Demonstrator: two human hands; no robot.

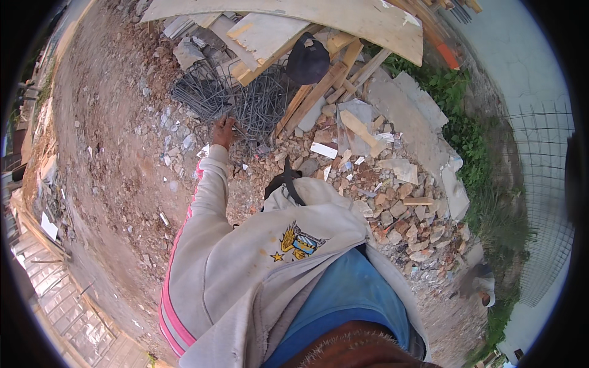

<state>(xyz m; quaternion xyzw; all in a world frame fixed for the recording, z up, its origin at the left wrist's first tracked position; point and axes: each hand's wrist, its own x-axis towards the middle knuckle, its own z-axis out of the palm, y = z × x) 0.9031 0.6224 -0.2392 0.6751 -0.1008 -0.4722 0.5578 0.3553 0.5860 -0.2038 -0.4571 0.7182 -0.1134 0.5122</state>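
My left hand (pixel 224 132) reaches forward, away from my body, to the near edge of a tangled heap of thin grey steel rods (pixel 261 107). Its fingers are bent and closed on the rods there, though the fingertips are partly lost among them. Many of the rods are bent, and they lie loosely over one another. A pale sleeve with a pink stripe covers my left arm. No part of my right hand shows. A black strap (pixel 288 181) and a dark object under it stand out beside my jacket, too hidden to name.
Wooden planks (pixel 316 98) and a large pale board (pixel 294 12) lie beyond the rods, with a dark rounded object (pixel 308 59) among them. Broken bricks and stones (pixel 399 211) cover the ground at right. Plants (pixel 451 101) and a wire mesh (pixel 543 196) border the right side.
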